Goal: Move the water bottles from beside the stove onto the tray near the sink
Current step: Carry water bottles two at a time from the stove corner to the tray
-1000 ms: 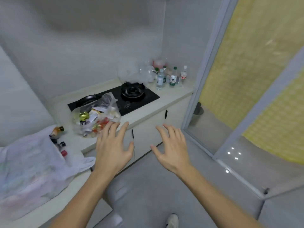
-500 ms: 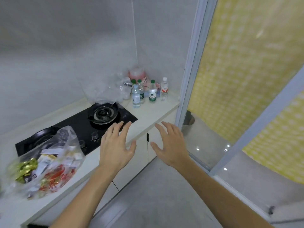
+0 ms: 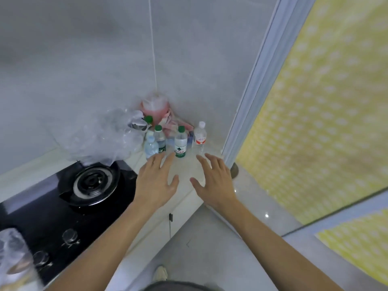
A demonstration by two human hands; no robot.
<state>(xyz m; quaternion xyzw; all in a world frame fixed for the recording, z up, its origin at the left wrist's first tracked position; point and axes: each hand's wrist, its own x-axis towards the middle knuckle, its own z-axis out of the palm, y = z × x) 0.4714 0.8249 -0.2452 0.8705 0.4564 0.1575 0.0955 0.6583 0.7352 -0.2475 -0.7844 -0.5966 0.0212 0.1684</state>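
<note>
Several water bottles stand upright in the counter's far corner, right of the stove (image 3: pixel 69 198). A green-capped bottle (image 3: pixel 180 142) with a green label stands in front. A white-capped bottle (image 3: pixel 200 136) with a red label is to its right. Another green-capped bottle (image 3: pixel 160 138) and a small pale blue bottle (image 3: pixel 151 147) stand on the left. My left hand (image 3: pixel 156 180) hovers open just short of the bottles, fingers spread. My right hand (image 3: pixel 214 179) is open beside it, below the white-capped bottle. Neither hand touches a bottle. The tray and sink are out of view.
A crumpled clear plastic bag (image 3: pixel 100 139) lies behind the burner (image 3: pixel 92 183). A pink container (image 3: pixel 155 107) sits in the corner behind the bottles. A sliding door frame (image 3: pixel 252 91) with yellow patterned glass bounds the counter on the right. Another plastic bag (image 3: pixel 12 255) is at the lower left.
The view has moved closer to the corner and the bottles now sit just beyond my fingertips. Both hands stay open and have advanced over the counter. The snack bag has slid out left.
</note>
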